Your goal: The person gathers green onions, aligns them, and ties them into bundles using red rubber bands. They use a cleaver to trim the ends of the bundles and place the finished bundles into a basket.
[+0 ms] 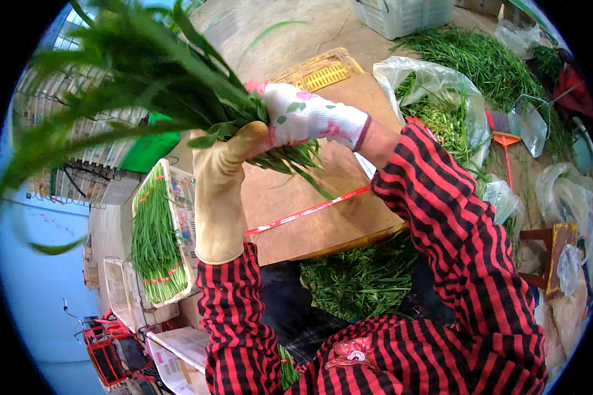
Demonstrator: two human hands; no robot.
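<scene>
A bunch of long green leafy stalks is lifted above a brown board, its leaves spreading to the upper left. My left hand, in a cream glove, grips the bunch from below. Around the same bunch, my right hand is closed, in a white floral knit glove. Across the board lies a red printed strip, partly in front of my right sleeve's edge. Cut greens are heaped between the board and my body.
Tied green stalks fill a white crate on the left. A yellow crate shows behind the board. At the right are a plastic bag of trimmings, loose greens, an orange-based broom and a wooden stool.
</scene>
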